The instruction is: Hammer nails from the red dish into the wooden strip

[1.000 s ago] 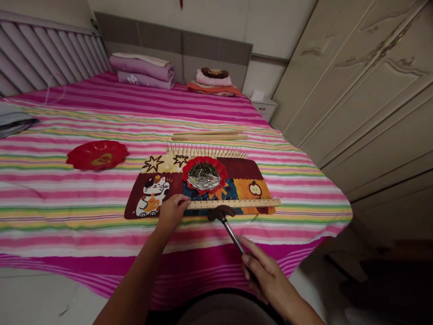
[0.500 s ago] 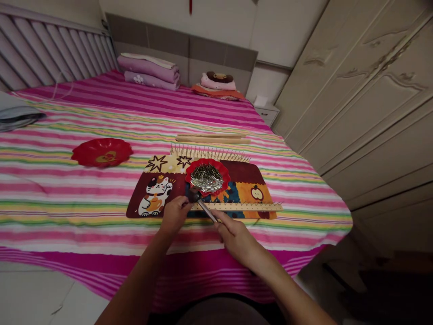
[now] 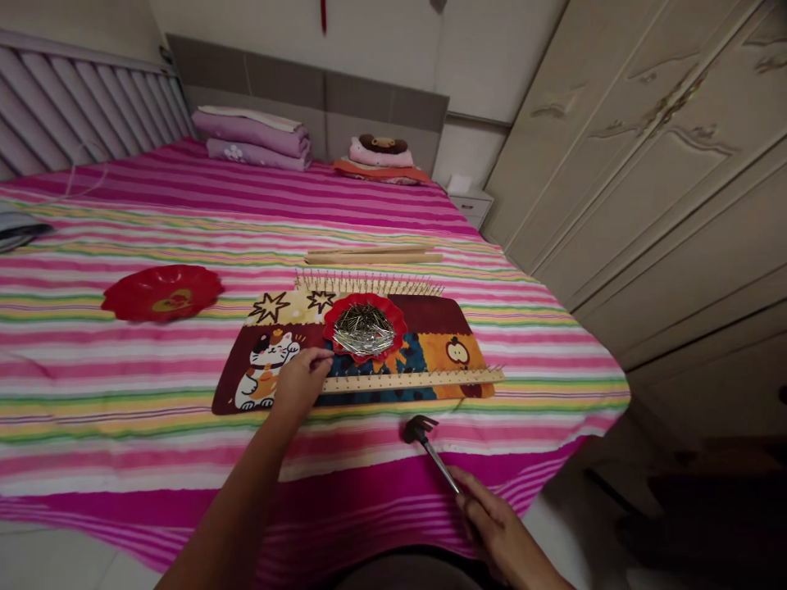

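Left hand, fingertips together, contents unclear, covers the wooden strip's left end; this side of it, right hand clasps a hammer

The hammer with a dark claw head has a smooth, shiny metal shaft. The scalloped red dish of nails looks like glossy plastic; its nails are bright metal. The long, pale, narrow strip at the near side looks like smooth, matt wood. The striped pink, white and yellow bedspread is soft, matt, wrinkled cloth.
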The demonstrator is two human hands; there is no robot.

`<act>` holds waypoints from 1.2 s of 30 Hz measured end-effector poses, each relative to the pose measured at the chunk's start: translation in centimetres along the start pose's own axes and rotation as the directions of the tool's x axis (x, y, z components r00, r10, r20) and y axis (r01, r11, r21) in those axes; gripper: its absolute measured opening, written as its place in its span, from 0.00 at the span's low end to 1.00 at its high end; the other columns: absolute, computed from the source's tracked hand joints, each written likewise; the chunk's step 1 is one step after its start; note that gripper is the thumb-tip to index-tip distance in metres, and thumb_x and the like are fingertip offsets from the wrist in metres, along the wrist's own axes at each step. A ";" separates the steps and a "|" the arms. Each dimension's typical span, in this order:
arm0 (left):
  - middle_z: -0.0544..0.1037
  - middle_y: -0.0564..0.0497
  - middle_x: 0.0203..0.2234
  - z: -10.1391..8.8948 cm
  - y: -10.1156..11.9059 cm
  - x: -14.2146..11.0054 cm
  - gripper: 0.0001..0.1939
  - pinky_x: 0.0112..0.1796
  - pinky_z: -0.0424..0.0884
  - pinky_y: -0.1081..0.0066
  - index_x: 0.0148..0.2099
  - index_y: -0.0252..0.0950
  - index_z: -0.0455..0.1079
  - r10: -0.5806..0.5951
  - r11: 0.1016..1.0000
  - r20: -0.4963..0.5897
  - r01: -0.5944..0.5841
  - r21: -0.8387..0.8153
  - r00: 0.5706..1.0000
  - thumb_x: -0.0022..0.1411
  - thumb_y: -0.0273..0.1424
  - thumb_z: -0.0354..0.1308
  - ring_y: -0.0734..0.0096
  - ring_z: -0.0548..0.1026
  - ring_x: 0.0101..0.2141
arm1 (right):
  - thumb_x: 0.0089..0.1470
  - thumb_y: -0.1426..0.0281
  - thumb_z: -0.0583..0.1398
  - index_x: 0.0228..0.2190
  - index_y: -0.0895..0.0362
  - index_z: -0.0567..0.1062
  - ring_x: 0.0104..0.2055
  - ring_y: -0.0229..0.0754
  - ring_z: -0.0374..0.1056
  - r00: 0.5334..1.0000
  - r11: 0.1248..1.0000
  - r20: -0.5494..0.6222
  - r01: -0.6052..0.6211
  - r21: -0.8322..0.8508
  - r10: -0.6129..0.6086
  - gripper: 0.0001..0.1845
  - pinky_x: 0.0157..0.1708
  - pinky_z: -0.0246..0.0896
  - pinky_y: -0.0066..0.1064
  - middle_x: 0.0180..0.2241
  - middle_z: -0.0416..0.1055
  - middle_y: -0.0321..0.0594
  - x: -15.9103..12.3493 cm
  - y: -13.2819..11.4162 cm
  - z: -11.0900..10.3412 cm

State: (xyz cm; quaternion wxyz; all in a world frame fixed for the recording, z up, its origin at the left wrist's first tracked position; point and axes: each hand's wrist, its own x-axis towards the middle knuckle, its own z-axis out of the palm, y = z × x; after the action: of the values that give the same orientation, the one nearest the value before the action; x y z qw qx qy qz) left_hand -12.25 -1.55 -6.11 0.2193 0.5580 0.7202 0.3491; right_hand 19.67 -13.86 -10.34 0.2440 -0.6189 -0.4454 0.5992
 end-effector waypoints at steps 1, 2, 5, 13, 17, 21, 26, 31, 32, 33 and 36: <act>0.77 0.51 0.33 0.1 0.4 0.6 0.12 0.38 0.66 0.70 0.38 0.39 0.73 0.045 0.997 -0.020 -0.044 0.070 0.999 0.54 0.34 0.51 0.67 0.73 0.35 | 0.44 0.53 0.57 0.50 0.56 0.69 0.15 0.33 0.47 1.000 1.000 -0.015 -0.014 0.024 0.014 0.33 0.14 0.42 0.23 0.14 0.52 0.28 0.4 1.0 -0.1; 0.77 0.50 0.34 0.3 0.9 1.3 0.12 0.39 0.66 0.69 0.37 0.39 0.74 0.099 0.984 -0.019 -0.095 0.148 0.995 0.54 0.33 0.51 0.66 0.72 0.36 | 0.44 0.52 0.56 0.51 0.57 0.67 0.15 0.32 0.45 0.999 0.999 -0.025 -0.027 0.047 0.028 0.35 0.14 0.39 0.23 0.13 0.50 0.26 0.7 1.8 -0.2; 0.76 0.47 0.37 1.1 2.5 3.2 0.12 0.42 0.63 0.67 0.37 0.38 0.75 0.205 0.894 0.085 -0.222 0.389 0.975 0.54 0.30 0.50 0.63 0.70 0.40 | 0.45 0.51 0.55 0.54 0.59 0.63 0.12 0.31 0.41 0.996 0.991 -0.024 -0.077 0.110 0.080 0.38 0.12 0.33 0.22 0.13 0.46 0.23 1.2 3.1 -0.2; 0.78 0.47 0.35 2.3 5.2 6.5 0.10 0.42 0.58 0.60 0.34 0.41 0.75 0.026 0.717 0.336 -0.252 0.650 0.942 0.50 0.27 0.54 0.57 0.72 0.40 | 0.48 0.56 0.52 0.54 0.60 0.59 0.10 0.28 0.40 0.994 0.975 0.006 -0.105 0.196 0.106 0.35 0.09 0.33 0.19 0.12 0.50 0.21 0.8 2.5 0.0; 0.78 0.46 0.36 2.0 5.0 6.8 0.10 0.42 0.59 0.61 0.33 0.39 0.74 0.040 0.702 0.368 -0.288 0.651 0.929 0.52 0.28 0.52 0.57 0.72 0.40 | 0.48 0.57 0.52 0.54 0.59 0.59 0.09 0.27 0.41 0.992 0.971 0.004 -0.128 0.204 0.130 0.34 0.07 0.34 0.18 0.13 0.53 0.23 1.0 2.5 -0.1; 0.77 0.45 0.38 1.8 4.5 6.6 0.11 0.42 0.60 0.62 0.36 0.39 0.74 0.072 0.687 0.391 -0.330 0.647 0.918 0.54 0.28 0.50 0.58 0.72 0.42 | 0.49 0.57 0.52 0.55 0.59 0.58 0.09 0.27 0.43 0.991 0.973 0.012 -0.132 0.191 0.133 0.33 0.06 0.36 0.17 0.14 0.55 0.23 1.2 2.8 -0.2; 0.77 0.43 0.37 1.7 4.8 6.9 0.10 0.41 0.61 0.62 0.36 0.38 0.74 0.070 0.678 0.409 -0.344 0.650 0.910 0.51 0.27 0.53 0.57 0.73 0.40 | 0.50 0.59 0.51 0.55 0.59 0.57 0.09 0.26 0.42 0.994 0.974 0.020 -0.107 0.200 0.105 0.32 0.05 0.36 0.16 0.14 0.55 0.23 1.2 3.2 -0.2; 0.78 0.42 0.33 1.4 5.5 7.2 0.11 0.39 0.62 0.65 0.32 0.35 0.74 0.088 0.668 0.443 -0.383 0.638 0.892 0.50 0.22 0.51 0.58 0.74 0.38 | 0.51 0.60 0.51 0.54 0.59 0.58 0.09 0.26 0.44 0.997 0.976 0.024 -0.083 0.199 0.079 0.30 0.05 0.36 0.16 0.15 0.55 0.24 1.1 2.9 -0.1; 0.78 0.43 0.32 1.2 5.5 7.2 0.11 0.38 0.62 0.66 0.32 0.35 0.74 0.102 0.669 0.451 -0.397 0.629 0.887 0.50 0.22 0.51 0.59 0.74 0.37 | 0.51 0.60 0.51 0.54 0.59 0.58 0.09 0.26 0.44 0.997 0.976 0.021 -0.083 0.200 0.081 0.30 0.05 0.36 0.16 0.15 0.55 0.24 1.1 2.8 -0.1; 0.78 0.44 0.32 1.0 5.4 7.3 0.11 0.38 0.62 0.67 0.32 0.35 0.74 0.118 0.670 0.456 -0.410 0.619 0.882 0.50 0.22 0.51 0.59 0.73 0.37 | 0.51 0.60 0.51 0.54 0.59 0.58 0.09 0.26 0.44 0.996 0.976 0.022 -0.086 0.201 0.084 0.30 0.05 0.36 0.16 0.15 0.56 0.24 1.2 2.8 -0.1; 0.78 0.45 0.32 0.2 5.0 7.5 0.11 0.37 0.62 0.68 0.33 0.37 0.73 0.152 0.668 0.456 -0.431 0.606 0.877 0.50 0.24 0.51 0.60 0.73 0.36 | 0.51 0.60 0.50 0.55 0.59 0.56 0.09 0.26 0.44 0.994 0.975 0.030 -0.105 0.195 0.101 0.31 0.05 0.36 0.16 0.15 0.56 0.24 1.3 2.9 -0.2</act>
State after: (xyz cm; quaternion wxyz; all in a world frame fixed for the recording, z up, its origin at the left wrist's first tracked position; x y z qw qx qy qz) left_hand -10.97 6.34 -1.97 0.0656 0.7635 0.6420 -0.0255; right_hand 20.45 -14.13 -13.45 0.2679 -0.6081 -0.3539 0.6582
